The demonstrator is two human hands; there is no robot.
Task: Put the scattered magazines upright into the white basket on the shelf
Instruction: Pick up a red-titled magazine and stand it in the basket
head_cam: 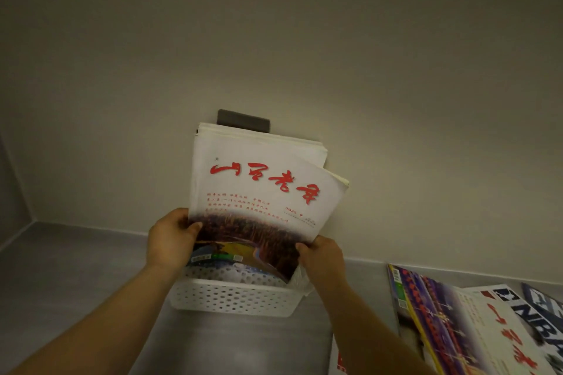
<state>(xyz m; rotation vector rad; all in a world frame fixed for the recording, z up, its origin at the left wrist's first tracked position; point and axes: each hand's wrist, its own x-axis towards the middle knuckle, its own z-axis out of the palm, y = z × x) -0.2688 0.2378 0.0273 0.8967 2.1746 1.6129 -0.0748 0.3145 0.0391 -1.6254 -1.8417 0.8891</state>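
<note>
The left hand (170,240) and right hand (323,262) are clasping the lower sides of a white magazine (259,192) (red brush lettering), standing tilted in the white basket (234,298) against the shelf's back edge (91,228). More magazines (466,329) are lying near the right edge.

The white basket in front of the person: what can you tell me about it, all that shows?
The white basket looks like plastic, its walls pierced with rows of small round holes. It sits on the grey shelf against the wall. Several magazines stand upright in it; the front magazine, with red lettering, is held at its lower edges by the left hand and the right hand.
</note>
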